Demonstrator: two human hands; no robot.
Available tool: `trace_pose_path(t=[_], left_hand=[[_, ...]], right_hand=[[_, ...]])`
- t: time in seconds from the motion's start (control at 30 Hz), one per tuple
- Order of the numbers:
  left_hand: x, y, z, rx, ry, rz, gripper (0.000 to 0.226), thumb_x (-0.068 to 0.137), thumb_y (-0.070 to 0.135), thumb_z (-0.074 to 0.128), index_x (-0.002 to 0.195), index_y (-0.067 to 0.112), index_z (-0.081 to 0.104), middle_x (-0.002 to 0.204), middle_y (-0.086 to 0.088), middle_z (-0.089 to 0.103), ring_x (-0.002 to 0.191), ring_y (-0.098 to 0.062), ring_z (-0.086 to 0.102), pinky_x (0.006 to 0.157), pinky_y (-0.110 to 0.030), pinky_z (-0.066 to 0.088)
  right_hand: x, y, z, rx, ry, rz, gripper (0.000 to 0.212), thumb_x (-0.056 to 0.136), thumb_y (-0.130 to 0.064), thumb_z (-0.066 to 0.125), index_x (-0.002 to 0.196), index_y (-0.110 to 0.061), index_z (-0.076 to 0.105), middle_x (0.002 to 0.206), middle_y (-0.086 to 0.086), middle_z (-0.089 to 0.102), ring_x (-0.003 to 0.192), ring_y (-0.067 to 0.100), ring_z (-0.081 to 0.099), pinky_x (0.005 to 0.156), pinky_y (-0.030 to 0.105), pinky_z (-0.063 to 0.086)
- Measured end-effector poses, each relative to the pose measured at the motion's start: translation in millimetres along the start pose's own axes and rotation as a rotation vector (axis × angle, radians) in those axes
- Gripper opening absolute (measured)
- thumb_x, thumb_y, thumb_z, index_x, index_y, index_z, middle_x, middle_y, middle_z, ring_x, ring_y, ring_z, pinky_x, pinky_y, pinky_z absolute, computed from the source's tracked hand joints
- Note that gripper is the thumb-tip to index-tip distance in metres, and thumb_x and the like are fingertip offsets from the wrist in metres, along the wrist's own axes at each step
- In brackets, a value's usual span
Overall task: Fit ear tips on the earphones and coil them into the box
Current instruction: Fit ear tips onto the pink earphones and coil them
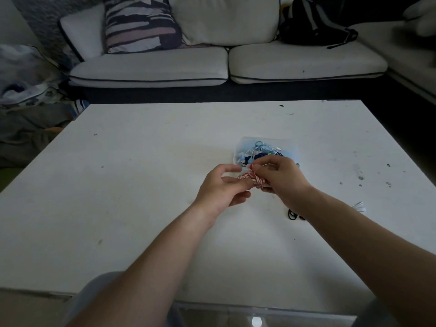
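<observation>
A red-and-white striped earphone cable is bunched in loops between both hands above the white table. My left hand has the loops around its fingers, thumb raised. My right hand pinches the cable's upper end, where a small red bit shows at its fingertips. Just behind the hands sits a clear plastic box holding several tangled blue, white and dark earphones. My right hand hides the box's near side.
Black earphone loops and a white cable lie on the table beside my right forearm. A white sofa with cushions and a black bag stands beyond the table's far edge.
</observation>
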State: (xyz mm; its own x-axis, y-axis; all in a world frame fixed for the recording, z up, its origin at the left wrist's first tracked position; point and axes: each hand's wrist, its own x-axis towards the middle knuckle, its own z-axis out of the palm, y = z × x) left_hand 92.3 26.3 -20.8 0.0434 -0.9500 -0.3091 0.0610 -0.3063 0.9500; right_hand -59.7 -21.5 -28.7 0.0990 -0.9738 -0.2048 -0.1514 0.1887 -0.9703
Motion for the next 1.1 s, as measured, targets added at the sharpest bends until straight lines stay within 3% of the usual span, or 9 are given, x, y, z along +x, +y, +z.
trace_pose_path(t=[0.27, 0.43, 0.6, 0.7, 0.8, 0.9, 1.0, 1.1], left_hand=[[4, -4, 2, 0.024, -0.058, 0.079, 0.045, 0.088, 0.013, 0.073, 0.131, 0.022, 0.064, 0.103, -0.012, 0.074, 0.079, -0.019, 0.071, 0.074, -0.026, 0.059], [11, 0, 5, 0.064, -0.059, 0.123, 0.04, 0.089, 0.018, 0.072, 0.126, 0.028, 0.065, 0.097, -0.002, 0.074, 0.078, -0.013, 0.069, 0.07, -0.024, 0.056], [45, 16, 13, 0.116, 0.105, 0.155, 0.028, 0.083, 0.012, 0.076, 0.11, 0.014, 0.067, 0.093, -0.005, 0.075, 0.075, -0.012, 0.069, 0.064, -0.021, 0.055], [71, 22, 15, 0.168, 0.16, 0.163, 0.017, 0.079, 0.008, 0.079, 0.094, 0.009, 0.073, 0.08, -0.005, 0.074, 0.062, -0.01, 0.065, 0.06, -0.021, 0.05], [95, 24, 16, 0.257, 0.218, 0.169, 0.013, 0.075, 0.012, 0.082, 0.086, 0.016, 0.076, 0.074, 0.0, 0.072, 0.064, -0.013, 0.065, 0.067, -0.025, 0.053], [108, 18, 14, 0.459, 0.255, 0.236, 0.011, 0.075, 0.022, 0.082, 0.084, 0.024, 0.076, 0.072, 0.012, 0.07, 0.068, -0.002, 0.064, 0.065, -0.015, 0.048], [110, 9, 11, 0.67, 0.26, 0.321, 0.01, 0.078, 0.027, 0.079, 0.086, 0.027, 0.074, 0.08, 0.014, 0.071, 0.078, -0.004, 0.066, 0.069, -0.023, 0.052], [106, 2, 10, 0.933, 0.326, 0.367, 0.012, 0.084, 0.031, 0.071, 0.096, 0.033, 0.072, 0.093, 0.015, 0.071, 0.09, -0.01, 0.063, 0.074, -0.031, 0.054]], right_hand=[[2, 1, -3, 0.037, -0.005, -0.008, 0.005, 0.094, -0.011, 0.067, 0.096, -0.009, 0.071, 0.079, 0.009, 0.07, 0.063, 0.016, 0.062, 0.061, 0.026, 0.053], [7, -5, -3, 0.09, 0.015, -0.023, 0.005, 0.092, -0.01, 0.068, 0.088, -0.012, 0.07, 0.076, 0.004, 0.07, 0.06, 0.012, 0.064, 0.057, 0.023, 0.052], [36, -20, -6, 0.053, 0.093, -0.002, 0.004, 0.091, -0.013, 0.071, 0.087, -0.012, 0.07, 0.077, 0.009, 0.069, 0.058, 0.014, 0.063, 0.054, 0.025, 0.053], [61, -34, -8, -0.124, 0.082, -0.001, 0.006, 0.09, -0.017, 0.072, 0.085, -0.014, 0.071, 0.072, 0.009, 0.068, 0.054, 0.016, 0.06, 0.053, 0.027, 0.054], [89, -46, -9, -0.412, 0.09, -0.053, 0.007, 0.087, -0.021, 0.075, 0.082, -0.018, 0.072, 0.075, 0.006, 0.069, 0.062, 0.02, 0.065, 0.053, 0.028, 0.056], [107, -54, -6, -0.671, 0.029, -0.089, 0.005, 0.086, -0.017, 0.073, 0.082, -0.015, 0.076, 0.078, 0.006, 0.072, 0.06, 0.019, 0.065, 0.053, 0.027, 0.057], [121, -58, -4, -0.858, -0.042, -0.071, 0.018, 0.088, -0.019, 0.068, 0.094, -0.004, 0.077, 0.089, 0.014, 0.075, 0.067, 0.023, 0.068, 0.067, 0.035, 0.06], [130, -60, -6, -0.843, -0.016, -0.067, 0.025, 0.091, -0.015, 0.058, 0.099, 0.003, 0.073, 0.094, 0.016, 0.076, 0.086, 0.031, 0.072, 0.079, 0.042, 0.059]])
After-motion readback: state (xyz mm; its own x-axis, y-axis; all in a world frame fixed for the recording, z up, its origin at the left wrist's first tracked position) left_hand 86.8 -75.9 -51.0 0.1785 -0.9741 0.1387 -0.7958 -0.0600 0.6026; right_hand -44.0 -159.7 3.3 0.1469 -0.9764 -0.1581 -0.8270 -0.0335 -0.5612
